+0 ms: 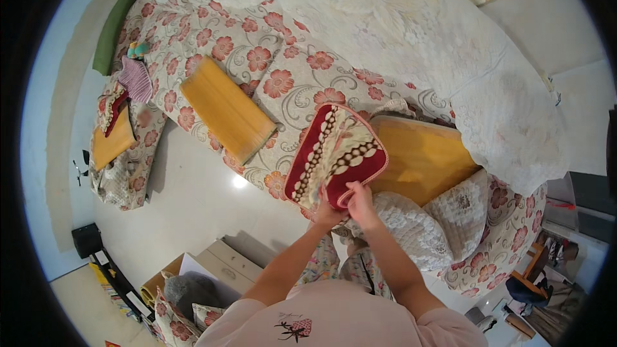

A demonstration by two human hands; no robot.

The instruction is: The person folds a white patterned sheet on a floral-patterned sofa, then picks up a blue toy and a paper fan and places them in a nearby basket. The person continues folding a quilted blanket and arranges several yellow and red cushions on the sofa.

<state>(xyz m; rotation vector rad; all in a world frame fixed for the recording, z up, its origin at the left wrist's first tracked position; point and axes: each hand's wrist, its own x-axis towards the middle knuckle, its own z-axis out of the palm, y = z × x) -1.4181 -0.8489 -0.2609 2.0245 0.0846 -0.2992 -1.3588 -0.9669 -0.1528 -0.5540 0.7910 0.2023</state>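
A dark red mat with pink edging and cream-and-brown patterned bands [354, 156] is held in front of my body, above the sofa. My left hand [329, 214] grips its near edge. Close beside it, my right hand [361, 202] holds the same edge near a curled corner. Behind the mat, a yellow seat pad [429, 154] lies on the sofa and is partly covered by it. A white quilted cover [414, 224] is bunched at the near side of this pad, right of my right forearm.
Another yellow pad [226, 108] lies on the flower-patterned sofa [279, 84]. White lace-like fabric [385, 24] drapes over the sofa back. On the left are a pink striped cloth [136, 78] and a green cushion [115, 29]. A drawer cabinet [226, 265] stands on the tiled floor behind my left arm.
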